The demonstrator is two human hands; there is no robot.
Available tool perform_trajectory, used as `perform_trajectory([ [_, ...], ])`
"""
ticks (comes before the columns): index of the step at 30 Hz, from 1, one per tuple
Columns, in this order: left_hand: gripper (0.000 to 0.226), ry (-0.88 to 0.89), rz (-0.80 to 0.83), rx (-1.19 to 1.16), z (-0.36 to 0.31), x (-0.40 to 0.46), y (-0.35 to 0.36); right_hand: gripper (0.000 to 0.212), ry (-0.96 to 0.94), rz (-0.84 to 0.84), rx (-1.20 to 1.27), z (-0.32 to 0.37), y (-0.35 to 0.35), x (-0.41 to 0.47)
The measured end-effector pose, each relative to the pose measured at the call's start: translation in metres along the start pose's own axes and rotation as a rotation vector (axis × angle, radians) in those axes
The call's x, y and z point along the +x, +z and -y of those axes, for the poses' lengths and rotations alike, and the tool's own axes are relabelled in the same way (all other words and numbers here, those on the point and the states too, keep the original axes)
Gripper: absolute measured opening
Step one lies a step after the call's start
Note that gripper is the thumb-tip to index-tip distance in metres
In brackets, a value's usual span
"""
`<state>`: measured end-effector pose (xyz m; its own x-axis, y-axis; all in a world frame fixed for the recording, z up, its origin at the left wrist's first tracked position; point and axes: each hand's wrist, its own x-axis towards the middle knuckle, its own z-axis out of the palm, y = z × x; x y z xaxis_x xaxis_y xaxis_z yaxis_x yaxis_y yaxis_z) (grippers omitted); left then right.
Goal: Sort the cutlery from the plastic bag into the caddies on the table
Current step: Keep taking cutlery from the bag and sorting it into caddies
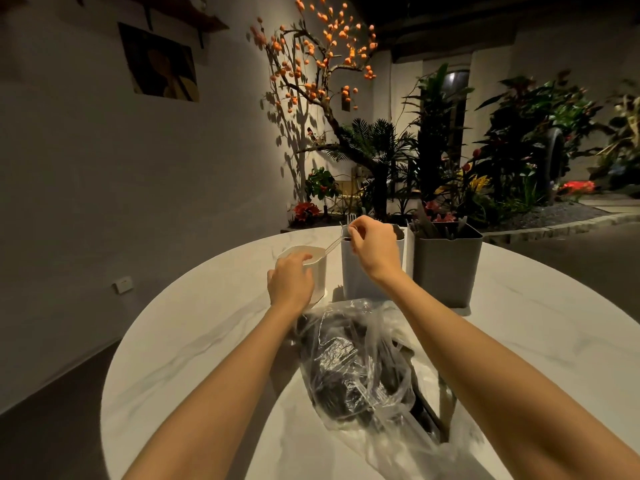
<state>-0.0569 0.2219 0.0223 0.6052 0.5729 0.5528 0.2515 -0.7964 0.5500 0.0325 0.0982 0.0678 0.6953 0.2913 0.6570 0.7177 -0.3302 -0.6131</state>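
Note:
A clear plastic bag (360, 368) holding dark cutlery lies on the round white table (194, 341) in front of me. Three caddies stand behind it: a low white one (320, 271) at the left, a taller white one (353, 275) in the middle with a fork standing in it, and a grey one (446, 268) at the right with dark cutlery. My right hand (374, 249) pinches a clear plastic utensil (334, 245) that slants down toward the low white caddy. My left hand (291, 280) rests on that caddy's near rim and side.
Potted plants and a tree with orange fruit stand behind the table's far edge. A wall with a picture is at the left. Dark floor surrounds the table. A dark utensil pokes out of the bag near the table's front right.

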Motion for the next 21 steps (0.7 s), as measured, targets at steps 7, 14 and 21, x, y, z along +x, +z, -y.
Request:
perform_trajectory([
  [7,0.038,0.025,0.143,0.209,0.017,0.013,0.008,0.024,-0.059,0.000,-0.127,0.012,0.017,0.010],
  [14,0.030,-0.027,0.095,-0.041,0.019,0.018,0.028,0.026,-0.091,0.020,-0.194,0.012,0.030,0.013],
  [21,0.020,0.014,0.041,-0.106,0.016,0.020,0.035,0.025,-0.095,0.020,-0.266,0.013,0.032,0.015],
])
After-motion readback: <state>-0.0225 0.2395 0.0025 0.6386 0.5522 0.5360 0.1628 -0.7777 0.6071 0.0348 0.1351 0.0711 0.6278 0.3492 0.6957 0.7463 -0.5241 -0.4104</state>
